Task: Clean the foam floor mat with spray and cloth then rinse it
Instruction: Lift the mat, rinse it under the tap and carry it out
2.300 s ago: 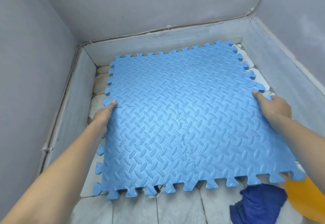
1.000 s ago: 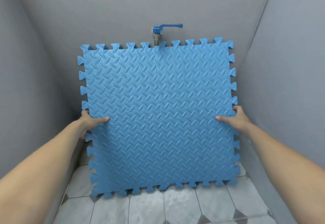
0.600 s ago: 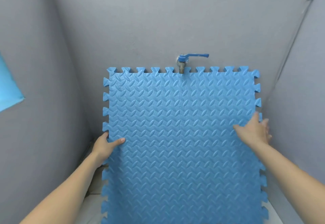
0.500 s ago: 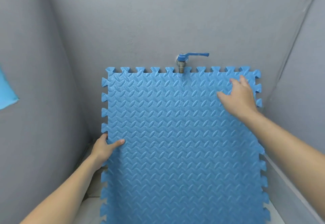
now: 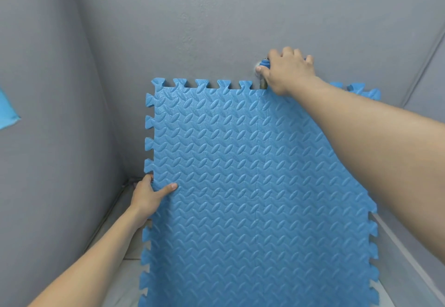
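Foam mat (image 5: 252,186): blue, embossed leaf pattern, toothed interlocking edges, several tiles joined along faint seams; standing nearly upright, leaning toward the grey back wall (image 5: 216,17), filling the lower centre of the view, lower edge running out of frame.
Left hand (image 5: 150,197): gripping the mat's left edge about halfway up, thumb lying across the front face, fingers wrapping behind and hidden.
Right hand (image 5: 287,70): reaching over the mat's top edge, closing around the blue tap (image 5: 264,63) on the wall; handle mostly covered, brass spout showing just below, meeting the mat's top edge.
Side walls: grey, closing in left and right.
Floor (image 5: 127,273): pale, showing at lower left beside the mat.
Blue scrap (image 5: 7,111): showing at the far left edge, identity unclear.
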